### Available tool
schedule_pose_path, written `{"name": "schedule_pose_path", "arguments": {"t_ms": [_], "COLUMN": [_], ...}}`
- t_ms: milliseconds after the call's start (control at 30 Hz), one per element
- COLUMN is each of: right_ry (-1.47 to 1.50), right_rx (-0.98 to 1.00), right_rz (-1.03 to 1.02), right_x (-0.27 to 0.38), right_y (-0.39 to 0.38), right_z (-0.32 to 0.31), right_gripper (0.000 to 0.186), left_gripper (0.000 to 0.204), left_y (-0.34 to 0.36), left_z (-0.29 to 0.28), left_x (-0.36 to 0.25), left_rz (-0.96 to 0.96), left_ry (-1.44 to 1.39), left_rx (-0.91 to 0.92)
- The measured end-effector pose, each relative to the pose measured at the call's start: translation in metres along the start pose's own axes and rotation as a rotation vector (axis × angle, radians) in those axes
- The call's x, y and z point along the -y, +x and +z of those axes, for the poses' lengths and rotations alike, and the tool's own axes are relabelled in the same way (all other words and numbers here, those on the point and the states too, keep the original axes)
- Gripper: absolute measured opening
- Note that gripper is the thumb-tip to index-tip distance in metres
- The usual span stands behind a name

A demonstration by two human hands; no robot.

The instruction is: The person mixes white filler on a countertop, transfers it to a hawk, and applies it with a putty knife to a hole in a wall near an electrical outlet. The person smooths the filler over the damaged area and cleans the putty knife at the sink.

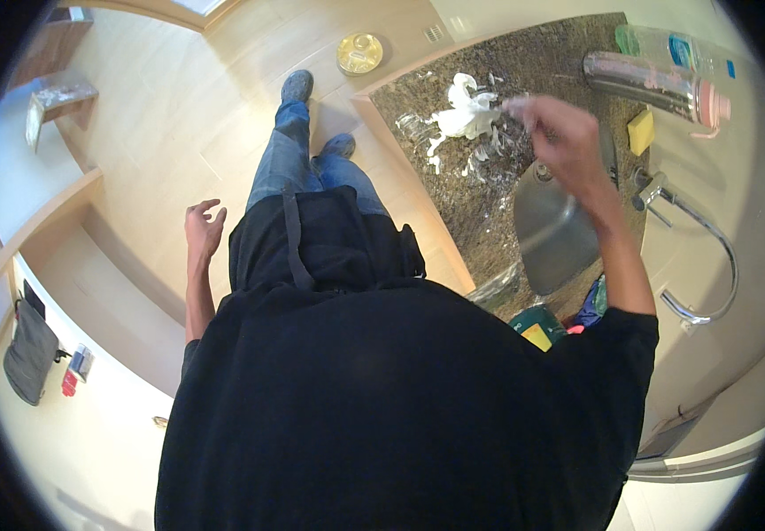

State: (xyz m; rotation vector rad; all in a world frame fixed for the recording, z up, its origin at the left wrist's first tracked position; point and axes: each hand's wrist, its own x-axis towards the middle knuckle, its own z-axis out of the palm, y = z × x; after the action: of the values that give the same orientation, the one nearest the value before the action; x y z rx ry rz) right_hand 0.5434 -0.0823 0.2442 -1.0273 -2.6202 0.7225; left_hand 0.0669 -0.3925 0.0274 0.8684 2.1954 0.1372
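Note:
My right hand is over the stone counter, beside the sink. Its fingers are bent and slightly blurred, with a gap between thumb and forefinger, and I see nothing held. The fingertips reach the edge of a white foam-like heap; whether they touch it I cannot tell. White smears and flecks surround the heap on the dark speckled surface. Well away to the left, my left hand hangs in the air beside my body, fingers loosely bent and apart, with nothing in it.
Right of the heap lies the metal sink with a curved tap. A pink-capped flask, a clear plastic bottle and a yellow sponge line the wall. Colourful packages sit near my right arm. A round golden tin stands on the floor.

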Motion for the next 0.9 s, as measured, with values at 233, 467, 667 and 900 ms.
{"name": "schedule_pose_path", "arguments": {"t_ms": [233,467,667,900], "right_ry": [-0.013,-0.149,-0.414,-0.437], "right_rx": [0.008,0.256,0.021,-0.072], "right_rz": [0.27,-0.248,-0.325,-0.153], "right_x": [-0.067,-0.02,0.033,0.05], "right_y": [0.057,0.043,-0.046,-0.076], "right_z": [0.022,0.035,0.055,0.078], "right_gripper": [0.017,0.011,0.006,0.006], "left_gripper": [0.033,0.033,0.033,0.033], "left_y": [0.001,-0.005,0.005,0.028], "left_z": [-0.019,-0.018,-0.005,-0.016], "left_x": [0.009,0.026,0.01,-0.013], "left_rz": [0.043,0.015,0.052,0.174], "left_ry": [0.059,0.074,0.07,0.125], "left_rx": [0.002,0.015,0.056,0.064]}}
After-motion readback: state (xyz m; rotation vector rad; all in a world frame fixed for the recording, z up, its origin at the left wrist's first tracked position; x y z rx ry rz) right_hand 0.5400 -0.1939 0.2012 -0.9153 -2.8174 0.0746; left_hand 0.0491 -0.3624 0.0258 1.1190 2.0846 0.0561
